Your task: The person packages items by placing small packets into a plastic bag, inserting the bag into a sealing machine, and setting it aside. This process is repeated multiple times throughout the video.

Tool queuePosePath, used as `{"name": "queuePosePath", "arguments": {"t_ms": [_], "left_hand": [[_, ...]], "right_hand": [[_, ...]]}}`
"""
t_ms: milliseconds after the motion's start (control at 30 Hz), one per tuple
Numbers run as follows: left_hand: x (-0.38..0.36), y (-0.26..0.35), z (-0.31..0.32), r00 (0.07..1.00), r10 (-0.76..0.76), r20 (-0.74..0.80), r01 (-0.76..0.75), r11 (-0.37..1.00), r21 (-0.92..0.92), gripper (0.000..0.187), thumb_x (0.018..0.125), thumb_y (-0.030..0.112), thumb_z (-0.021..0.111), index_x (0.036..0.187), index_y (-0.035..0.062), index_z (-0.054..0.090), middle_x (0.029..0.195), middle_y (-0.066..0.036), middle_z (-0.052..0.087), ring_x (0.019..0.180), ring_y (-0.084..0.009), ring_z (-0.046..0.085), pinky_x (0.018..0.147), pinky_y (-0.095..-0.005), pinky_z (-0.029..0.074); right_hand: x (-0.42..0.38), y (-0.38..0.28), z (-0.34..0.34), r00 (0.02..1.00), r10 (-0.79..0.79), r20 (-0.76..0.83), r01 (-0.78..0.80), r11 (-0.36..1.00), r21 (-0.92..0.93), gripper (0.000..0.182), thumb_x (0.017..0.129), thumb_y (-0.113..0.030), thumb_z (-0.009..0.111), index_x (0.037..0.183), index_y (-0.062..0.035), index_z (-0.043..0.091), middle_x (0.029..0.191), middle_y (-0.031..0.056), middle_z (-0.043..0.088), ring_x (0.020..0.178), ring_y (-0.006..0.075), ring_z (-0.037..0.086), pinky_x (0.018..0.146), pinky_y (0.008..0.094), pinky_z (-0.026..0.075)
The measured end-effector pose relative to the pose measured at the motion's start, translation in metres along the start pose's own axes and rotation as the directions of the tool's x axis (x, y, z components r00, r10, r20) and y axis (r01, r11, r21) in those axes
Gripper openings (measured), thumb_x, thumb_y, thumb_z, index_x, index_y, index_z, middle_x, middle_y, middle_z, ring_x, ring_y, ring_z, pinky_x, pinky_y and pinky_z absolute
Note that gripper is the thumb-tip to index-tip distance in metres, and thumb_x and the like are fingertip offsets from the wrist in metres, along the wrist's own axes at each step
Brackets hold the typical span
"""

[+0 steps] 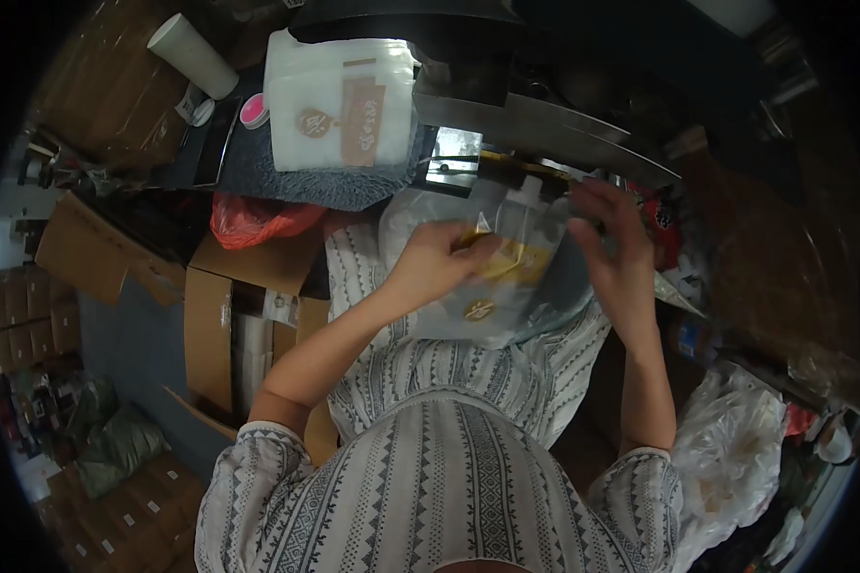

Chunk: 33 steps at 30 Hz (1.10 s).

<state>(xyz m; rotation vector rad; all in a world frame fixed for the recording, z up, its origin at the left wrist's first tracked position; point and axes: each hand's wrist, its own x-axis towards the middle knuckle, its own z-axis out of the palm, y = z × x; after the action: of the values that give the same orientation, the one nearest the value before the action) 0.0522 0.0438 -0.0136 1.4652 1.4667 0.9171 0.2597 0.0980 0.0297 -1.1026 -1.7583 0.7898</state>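
Over my lap, my left hand (441, 263) is closed on a clear plastic pouch (524, 234) with a white spout at its top and a yellow band across it. Just right of the pouch is my right hand (619, 234), its fingers apart and slightly blurred, holding nothing. Beneath the pouch, a translucent bag (473, 310) with a round gold mark lies on my lap. Other clear plastic around it is hard to separate.
Ahead on the left, a stack of printed white bags (339, 105) rests on a grey fluffy cloth (325, 186). An open cardboard box (208, 334) stands at my left, near a red plastic bag (258, 222). A crumpled clear bag (731, 444) is at my right.
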Motion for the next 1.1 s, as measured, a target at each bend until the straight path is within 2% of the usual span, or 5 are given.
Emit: {"name": "queuePosePath", "arguments": {"t_ms": [233, 300, 400, 467, 1100], "left_hand": [[0.044, -0.009, 0.009, 0.948, -0.291, 0.125, 0.313, 0.795, -0.52, 0.024, 0.092, 0.019, 0.063, 0.103, -0.0024, 0.066, 0.093, -0.007, 0.067, 0.077, -0.009, 0.063, 0.062, -0.0217, 0.05], [0.04, -0.012, 0.001, 0.956, -0.266, 0.123, 0.29, 0.796, -0.531, 0.027, 0.093, 0.02, 0.062, 0.108, -0.0034, 0.064, 0.097, -0.008, 0.066, 0.08, -0.0107, 0.063, 0.063, -0.0226, 0.051], [0.036, -0.023, -0.045, 0.937, 0.073, -0.343, -0.046, 0.995, 0.085, 0.036, 0.087, 0.021, 0.068, 0.11, -0.0054, 0.061, 0.105, -0.017, 0.065, 0.092, -0.0248, 0.066, 0.079, -0.0323, 0.052], [0.032, -0.051, -0.062, 0.792, 0.537, -0.289, 0.188, 0.235, 0.953, 0.035, 0.085, 0.024, 0.069, 0.113, 0.0025, 0.061, 0.106, -0.014, 0.064, 0.104, -0.0293, 0.06, 0.095, -0.0375, 0.042], [-0.042, 0.022, -0.036, 0.873, 0.386, -0.299, -0.181, 0.825, 0.535, 0.012, 0.08, 0.003, 0.066, 0.092, 0.0055, 0.067, 0.081, -0.01, 0.064, 0.067, -0.029, 0.063, 0.057, -0.0346, 0.048]], "right_hand": [[-0.012, 0.005, -0.074, 0.987, 0.155, 0.047, -0.092, 0.776, -0.624, 0.016, 0.085, -0.014, 0.065, 0.098, -0.0032, 0.064, 0.092, 0.0156, 0.068, 0.073, 0.0346, 0.067, 0.066, 0.0398, 0.053], [-0.013, 0.042, -0.093, 0.916, 0.397, -0.063, -0.144, 0.179, -0.973, 0.013, 0.084, -0.011, 0.062, 0.096, -0.0048, 0.063, 0.091, 0.0176, 0.067, 0.077, 0.0384, 0.066, 0.069, 0.0451, 0.053], [-0.012, 0.066, -0.091, 0.925, 0.379, -0.011, -0.127, 0.282, -0.951, 0.013, 0.085, -0.012, 0.058, 0.096, -0.0053, 0.06, 0.091, 0.0213, 0.065, 0.082, 0.0403, 0.065, 0.07, 0.0483, 0.053], [-0.004, 0.06, -0.083, 0.941, 0.339, 0.027, -0.119, 0.402, -0.908, 0.015, 0.084, -0.012, 0.057, 0.098, -0.006, 0.06, 0.091, 0.022, 0.065, 0.084, 0.0409, 0.065, 0.071, 0.049, 0.052], [0.005, -0.03, 0.0, 0.913, 0.017, 0.409, -0.105, 0.976, 0.192, 0.015, 0.085, 0.004, 0.064, 0.095, -0.0012, 0.055, 0.112, 0.0134, 0.068, 0.097, 0.0158, 0.064, 0.083, 0.0266, 0.05]]}}
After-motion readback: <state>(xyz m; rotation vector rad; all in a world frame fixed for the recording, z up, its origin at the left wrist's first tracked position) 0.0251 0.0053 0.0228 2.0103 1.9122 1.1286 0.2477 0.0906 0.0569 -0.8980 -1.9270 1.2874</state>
